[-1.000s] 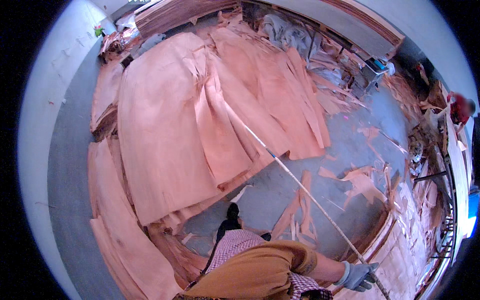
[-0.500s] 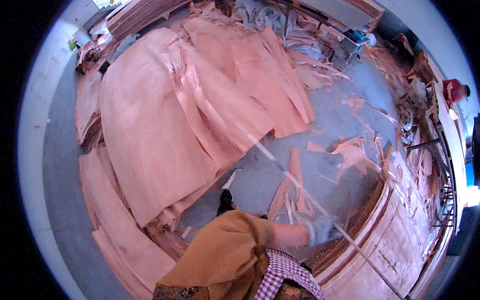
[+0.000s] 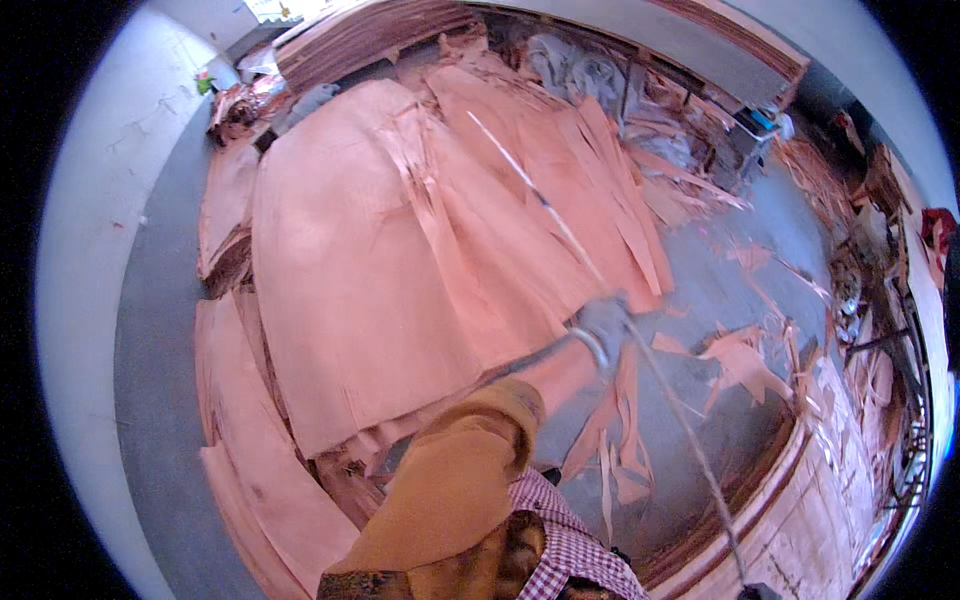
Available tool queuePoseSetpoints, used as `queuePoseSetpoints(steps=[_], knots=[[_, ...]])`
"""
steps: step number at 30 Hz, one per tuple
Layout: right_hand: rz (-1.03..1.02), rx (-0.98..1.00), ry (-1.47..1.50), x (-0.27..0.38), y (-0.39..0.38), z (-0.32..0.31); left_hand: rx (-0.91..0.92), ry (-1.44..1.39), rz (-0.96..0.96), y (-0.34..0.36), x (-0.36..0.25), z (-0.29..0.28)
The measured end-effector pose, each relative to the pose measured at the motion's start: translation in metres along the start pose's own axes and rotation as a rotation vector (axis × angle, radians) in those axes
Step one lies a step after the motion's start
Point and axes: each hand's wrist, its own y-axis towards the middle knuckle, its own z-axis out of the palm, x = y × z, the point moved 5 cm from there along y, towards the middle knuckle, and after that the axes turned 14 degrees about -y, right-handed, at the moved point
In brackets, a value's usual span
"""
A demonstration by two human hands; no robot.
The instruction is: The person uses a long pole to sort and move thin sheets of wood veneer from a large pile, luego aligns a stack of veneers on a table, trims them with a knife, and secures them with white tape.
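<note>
The person's left hand, in a grey glove, meets a long, thin, whitish pole partway along; blur hides whether the fingers clamp it. The pole's far end reaches over broad, thin, pinkish wood sheets, past their near edge. What seems the right hand is at its lower end, grip unclear. Wide-set hands and light pressure should steer it without tearing sheets.

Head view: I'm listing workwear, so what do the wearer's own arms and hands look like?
The left arm has a mustard-brown sleeve ending short of the wrist. The left hand wears a blurred grey glove with a paler cuff. A dark shape at the lower edge may be the right hand; too little shows.
</note>
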Motion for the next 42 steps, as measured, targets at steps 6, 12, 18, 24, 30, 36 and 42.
queuePoseSetpoints(steps=[6, 12, 18, 24, 30, 36, 42], knots=[[-0.453, -0.204, 0.316, 0.103, 0.136, 0.1, -0.068, -0.985, -0.115, -0.026, 0.013, -0.146], [-0.448, 0.214, 0.574, 0.305, 0.324, 0.059, 0.707, -1.228, -0.406, -0.156, 0.139, -0.1], [-0.32, 0.299, 0.493, 0.38, 0.353, 0.074, 0.173, -0.805, -0.519, -0.171, 0.169, -0.184], [-0.332, 0.087, 0.486, 0.514, 0.433, 0.076, 0.195, -0.425, -0.493, -0.165, 0.096, -0.199], [-0.758, 0.176, 0.913, 0.71, 0.533, 0.06, 0.203, -1.026, -0.289, -0.099, 0.119, -0.059], [-0.829, 0.44, 0.739, 0.721, 0.594, 0.113, -0.495, -0.948, -0.407, -0.029, 0.17, -0.191], [-0.343, 0.524, 0.26, 0.497, 0.711, 0.305, -0.869, -1.044, -0.376, -0.022, 0.222, -0.305]])
